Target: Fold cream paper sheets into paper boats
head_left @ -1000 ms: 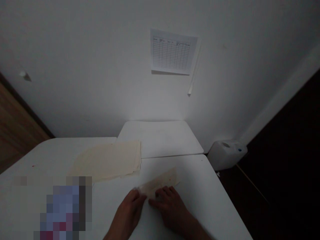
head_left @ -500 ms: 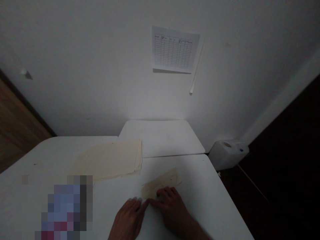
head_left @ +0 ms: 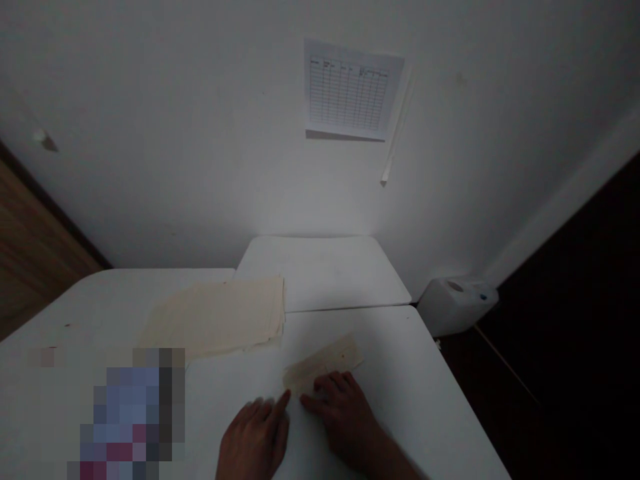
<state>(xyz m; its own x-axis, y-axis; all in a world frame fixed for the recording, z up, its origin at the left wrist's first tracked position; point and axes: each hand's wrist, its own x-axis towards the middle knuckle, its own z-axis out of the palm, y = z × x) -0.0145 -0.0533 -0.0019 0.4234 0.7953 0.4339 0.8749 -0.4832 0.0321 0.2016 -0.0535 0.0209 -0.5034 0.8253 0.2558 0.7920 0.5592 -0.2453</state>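
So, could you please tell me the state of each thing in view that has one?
Narrow thin beige strip, lying on white table
Stacked thin beige sheets, flat, edges uneven
White printed paper, up on pale wall
White plastic canister, beside the table, contents hidden
Bare left hand, open, one finger at the strip's near end
Bare right hand, fingers resting on the strip, thumb apart

The counter is finished in smooth, matt white; papery, dull beige sheets and a thin, papery strip are laid on it. At the right, a whitish plastic jug is seen; at the left, a wood-grained panel.
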